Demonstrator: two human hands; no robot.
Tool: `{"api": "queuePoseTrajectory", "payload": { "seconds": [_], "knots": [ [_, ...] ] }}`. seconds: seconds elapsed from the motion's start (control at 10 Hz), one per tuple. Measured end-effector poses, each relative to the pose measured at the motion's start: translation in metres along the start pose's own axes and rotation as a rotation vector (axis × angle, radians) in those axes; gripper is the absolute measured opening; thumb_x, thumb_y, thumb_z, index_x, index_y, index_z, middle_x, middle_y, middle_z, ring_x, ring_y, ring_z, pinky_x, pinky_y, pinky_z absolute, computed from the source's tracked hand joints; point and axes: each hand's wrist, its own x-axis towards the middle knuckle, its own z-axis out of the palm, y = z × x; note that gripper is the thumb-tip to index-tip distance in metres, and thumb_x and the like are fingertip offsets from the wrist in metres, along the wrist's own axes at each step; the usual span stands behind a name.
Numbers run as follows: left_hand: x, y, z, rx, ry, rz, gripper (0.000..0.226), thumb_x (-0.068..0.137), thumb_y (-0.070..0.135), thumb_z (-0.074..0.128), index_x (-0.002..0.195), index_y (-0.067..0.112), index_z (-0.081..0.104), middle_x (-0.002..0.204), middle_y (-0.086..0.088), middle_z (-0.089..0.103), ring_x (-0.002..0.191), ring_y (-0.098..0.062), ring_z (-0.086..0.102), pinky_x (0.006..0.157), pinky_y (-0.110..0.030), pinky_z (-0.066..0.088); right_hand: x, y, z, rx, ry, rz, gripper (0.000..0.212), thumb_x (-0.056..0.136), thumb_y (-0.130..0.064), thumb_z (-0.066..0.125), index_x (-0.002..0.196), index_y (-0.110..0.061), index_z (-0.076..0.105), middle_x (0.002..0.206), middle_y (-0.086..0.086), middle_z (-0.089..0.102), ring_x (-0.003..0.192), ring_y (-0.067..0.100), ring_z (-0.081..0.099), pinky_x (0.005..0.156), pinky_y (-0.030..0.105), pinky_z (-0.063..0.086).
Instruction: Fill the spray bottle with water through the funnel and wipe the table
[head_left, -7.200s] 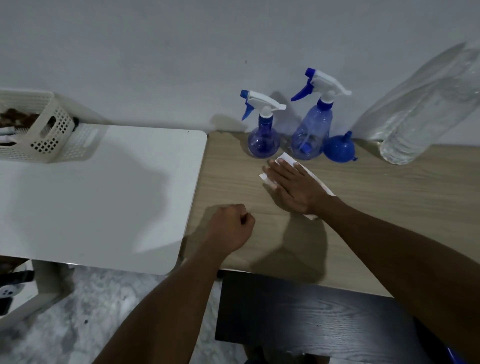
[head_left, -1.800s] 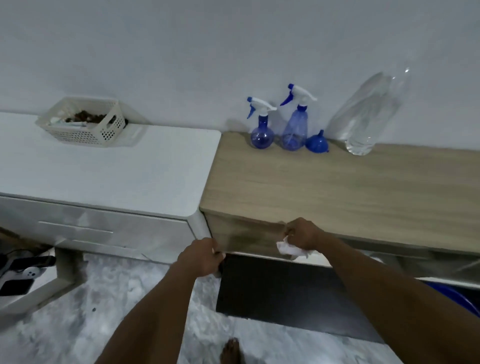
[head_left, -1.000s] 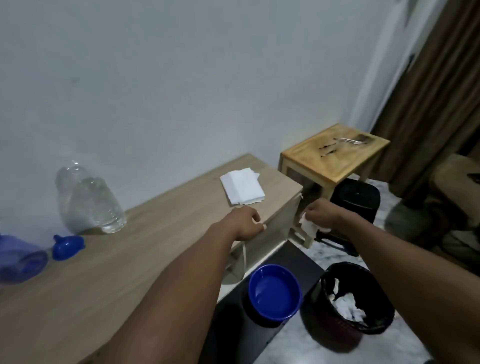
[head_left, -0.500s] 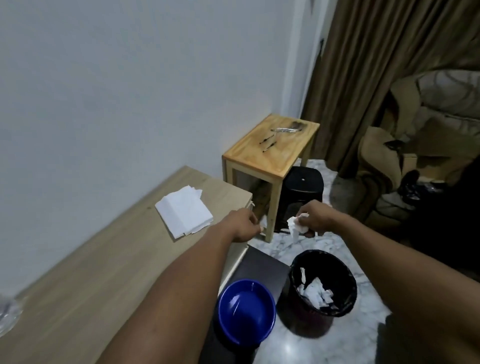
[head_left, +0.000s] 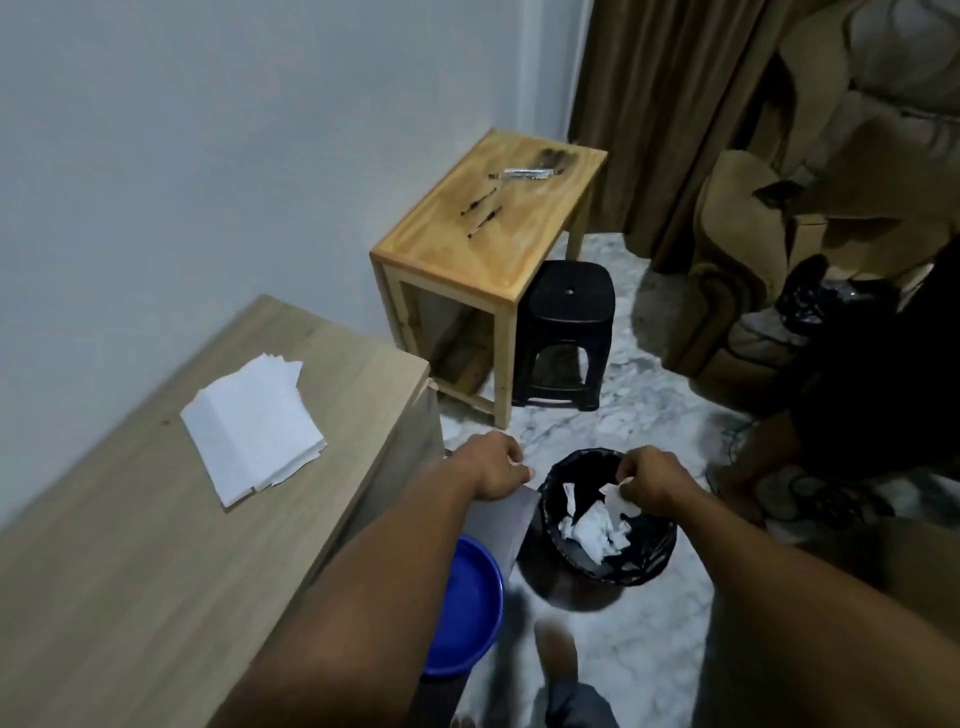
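Table (head_left: 130, 545) wipe looks finished. 7 s ago my right hand pressed a flat tissue on the wood by the spray bottles; now the view is swung right, and the bottles and funnel are out of frame. Right hand (head_left: 652, 480) is over the black bin (head_left: 662, 553), where 0.5 s ago it was short of the rim. Its fingers (head_left: 631, 467) pinch the crumpled used tissue (head_left: 613, 493), which hangs just above the older wads (head_left: 592, 530) in the bin, not yet dropped. Left hand (head_left: 491, 467) is near the table corner, fingers curled in a loose fist, nothing held that I can see. Clean tissue stack (head_left: 254, 421) lies on the table near its far end. Blue basin (head_left: 467, 613) sits low beside the table. Judgement: this is the disposal step and only the release is left. The filling can't be checked from here, since no bottle is visible.
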Motion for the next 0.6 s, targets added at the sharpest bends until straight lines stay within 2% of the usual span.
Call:
{"api": "queuePoseTrajectory", "payload": {
  "seconds": [0.1, 0.2, 0.3, 0.4, 0.5, 0.6],
  "knots": [
    [0.037, 0.022, 0.016, -0.002, -0.073, -0.029, 0.046, 0.094, 0.045, 0.062, 0.132, 0.019, 0.059, 0.136, -0.009, 0.057, 0.124, -0.029, 0.054, 0.100, -0.036, 0.047, 0.034, 0.034, 0.002, 0.012, -0.045, 0.036, 0.010, 0.082, -0.006, 0.065, 0.082, -0.015, 0.069, 0.091, 0.009, 0.069, 0.094, 0.030, 0.066, 0.074, 0.032, 0.052],
    [0.068, 0.046, 0.032, -0.036, -0.104, -0.062, 0.030, 0.096, 0.038, 0.060, 0.117, 0.015, 0.062, 0.127, -0.013, 0.062, 0.115, -0.029, 0.059, 0.098, -0.039, 0.050, 0.063, 0.067, 0.004, 0.023, -0.067, 0.067, 0.013, 0.084, -0.009, 0.064, 0.078, -0.020, 0.065, 0.097, 0.012, 0.072, 0.100, 0.032, 0.066, 0.071, 0.026, 0.045],
    [0.091, 0.066, 0.049, -0.040, -0.129, -0.042, 0.015, 0.098, 0.031, 0.059, 0.100, 0.017, 0.057, 0.113, -0.017, 0.067, 0.108, -0.033, 0.062, 0.094, -0.043, 0.052, 0.087, 0.094, 0.006, 0.027, -0.057, 0.078, 0.013, 0.084, -0.013, 0.064, 0.076, -0.023, 0.065, 0.101, 0.012, 0.073, 0.102, 0.032, 0.065, 0.074, 0.025, 0.045],
    [0.104, 0.081, 0.059, -0.030, -0.165, -0.024, 0.028, 0.098, 0.031, 0.060, 0.118, 0.011, 0.062, 0.119, -0.014, 0.064, 0.111, -0.033, 0.060, 0.093, -0.042, 0.051, 0.104, 0.111, 0.006, 0.042, -0.040, 0.060, 0.011, 0.082, -0.009, 0.063, 0.079, -0.020, 0.065, 0.101, 0.011, 0.072, 0.100, 0.031, 0.065, 0.073, 0.025, 0.045],
    [0.114, 0.087, 0.064, -0.001, -0.192, -0.025, 0.042, 0.098, 0.035, 0.059, 0.134, 0.015, 0.054, 0.129, -0.013, 0.060, 0.117, -0.033, 0.057, 0.095, -0.038, 0.048, 0.117, 0.119, 0.003, 0.099, -0.055, 0.039, 0.013, 0.084, -0.010, 0.062, 0.094, -0.018, 0.066, 0.107, 0.012, 0.070, 0.091, 0.028, 0.062, 0.071, 0.028, 0.046],
    [0.121, 0.092, 0.064, -0.002, -0.169, -0.037, 0.045, 0.098, 0.037, 0.059, 0.137, 0.017, 0.052, 0.127, -0.011, 0.061, 0.115, -0.032, 0.057, 0.095, -0.040, 0.049, 0.127, 0.123, 0.005, 0.153, -0.123, 0.044, 0.043, 0.088, -0.022, 0.065, 0.130, -0.016, 0.057, 0.114, 0.011, 0.067, 0.080, 0.021, 0.055, 0.061, 0.028, 0.043]
  ]
}}
